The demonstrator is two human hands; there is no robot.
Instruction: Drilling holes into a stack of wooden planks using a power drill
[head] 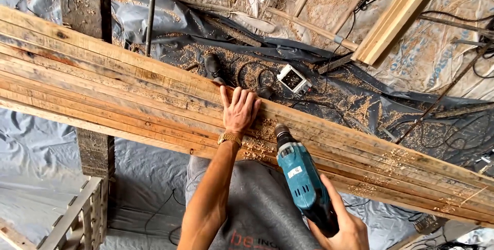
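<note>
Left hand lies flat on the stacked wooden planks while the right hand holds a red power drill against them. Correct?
Not quite: the drill is teal-blue, not red, as the head view shows. The left hand does lie flat on the planks, and the right hand holds the drill against them.

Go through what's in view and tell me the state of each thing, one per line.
Left hand: flat, fingers spread, pressing on the planks.
Right hand: closed around the drill's grip.
Blue power drill: held, nose down against the planks.
Wooden planks: laid side by side, wood chips scattered near the drill.
Wristwatch: worn on the left wrist.
White socket box: lying on the sawdust-strewn plastic sheet.
</note>
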